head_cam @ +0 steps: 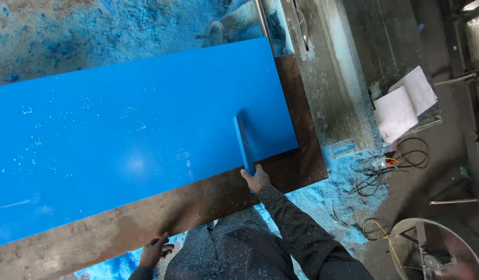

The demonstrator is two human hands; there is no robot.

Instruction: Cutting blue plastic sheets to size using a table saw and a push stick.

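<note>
View from above of a workshop bench. A large blue sheet (120, 135) lies flat on a brown board (198, 207), which shows along the sheet's near and right edges; pale specks dot the sheet. Blue shavings (332, 202) cover the grey floor. The right hand (256, 179) pinches the near end of a narrow blue strip (243, 145) standing on edge on the sheet's right part. The left hand (155, 251), fingers loosely spread, rests on the board's near edge. To the right lie folded white sheets (405, 103), tangled cables (395, 163) and a round wire-guarded fan (436, 251); a metal rail (264, 23) crosses the top.
</note>
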